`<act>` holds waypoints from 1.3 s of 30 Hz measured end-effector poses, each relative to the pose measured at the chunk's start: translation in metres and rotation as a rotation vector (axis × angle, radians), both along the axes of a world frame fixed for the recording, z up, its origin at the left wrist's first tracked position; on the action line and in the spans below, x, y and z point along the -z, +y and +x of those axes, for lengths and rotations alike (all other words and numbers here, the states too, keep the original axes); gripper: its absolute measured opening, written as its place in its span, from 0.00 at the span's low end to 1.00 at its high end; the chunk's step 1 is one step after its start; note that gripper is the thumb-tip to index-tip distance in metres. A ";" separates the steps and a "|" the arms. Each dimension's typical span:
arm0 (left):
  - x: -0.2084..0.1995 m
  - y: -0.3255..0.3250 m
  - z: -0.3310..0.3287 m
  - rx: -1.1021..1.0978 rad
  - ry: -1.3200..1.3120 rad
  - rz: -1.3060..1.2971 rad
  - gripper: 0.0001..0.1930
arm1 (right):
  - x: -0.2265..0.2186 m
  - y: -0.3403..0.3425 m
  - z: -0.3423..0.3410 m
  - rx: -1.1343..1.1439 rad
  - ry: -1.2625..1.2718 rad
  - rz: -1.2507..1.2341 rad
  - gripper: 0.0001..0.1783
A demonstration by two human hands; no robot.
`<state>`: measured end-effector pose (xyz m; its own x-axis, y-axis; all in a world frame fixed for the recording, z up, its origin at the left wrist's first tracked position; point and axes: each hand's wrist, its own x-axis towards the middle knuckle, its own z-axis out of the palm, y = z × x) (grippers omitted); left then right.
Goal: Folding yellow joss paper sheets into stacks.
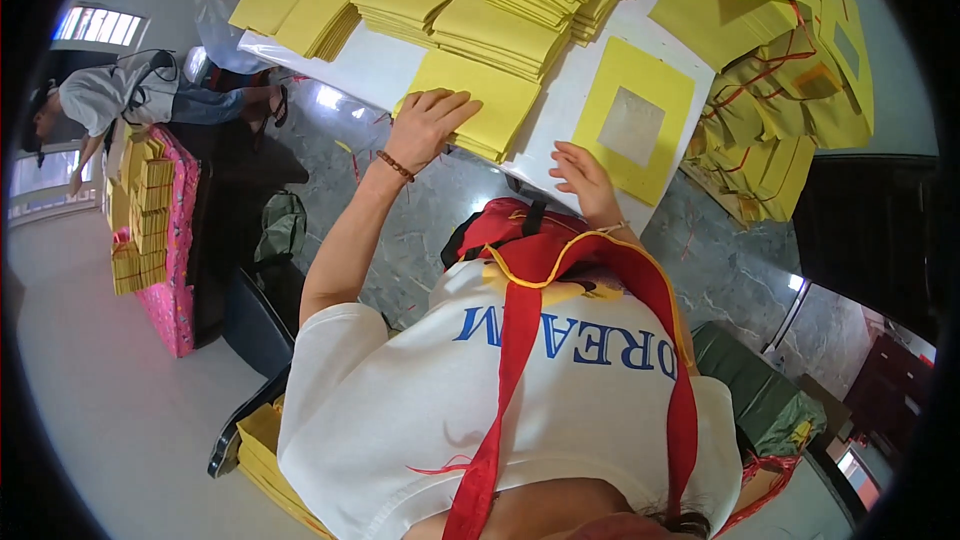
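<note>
My left hand [430, 125] lies over the near left corner of a stack of yellow paper [490, 95] at the table's front edge. Its fingers stretch across the top of the paper; the thumb is hard to make out. To the right lies a yellow paper piece with a silvery square [632, 127] at its middle. My right hand [585, 180] is beside that piece's lower left edge, fingers apart and nothing seen in them. Around my left wrist is a dark bead bracelet [396, 166].
Several more yellow stacks [500, 30] cover the back of the white table [560, 90]. Bundles tied with red string [770, 90] are heaped at the right. A person [130, 95] stands at the far left near a pink-covered table [178, 240]. A dark chair [255, 320] is at my left.
</note>
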<state>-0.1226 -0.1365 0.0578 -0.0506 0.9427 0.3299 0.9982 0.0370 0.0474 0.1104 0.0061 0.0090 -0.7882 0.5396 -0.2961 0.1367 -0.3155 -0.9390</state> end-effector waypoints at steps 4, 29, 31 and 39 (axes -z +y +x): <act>-0.014 -0.001 -0.010 0.005 0.049 0.046 0.26 | -0.007 -0.007 -0.036 -0.097 -0.032 0.023 0.23; 0.003 0.000 -0.007 0.097 0.120 -0.248 0.34 | -0.014 0.047 0.041 0.639 -0.135 0.213 0.17; -0.008 0.001 -0.008 0.112 0.050 -0.255 0.36 | -0.006 0.058 0.068 0.664 -0.202 0.196 0.17; -0.050 0.020 0.014 -0.004 -0.001 -0.204 0.25 | 0.009 0.073 0.100 0.588 -0.349 0.308 0.18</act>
<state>-0.1084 -0.1162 0.1080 -0.0542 0.9898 0.1318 0.9980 0.0494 0.0391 0.2108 0.0788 -0.0002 -0.2320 0.9417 -0.2437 0.3328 -0.1586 -0.9296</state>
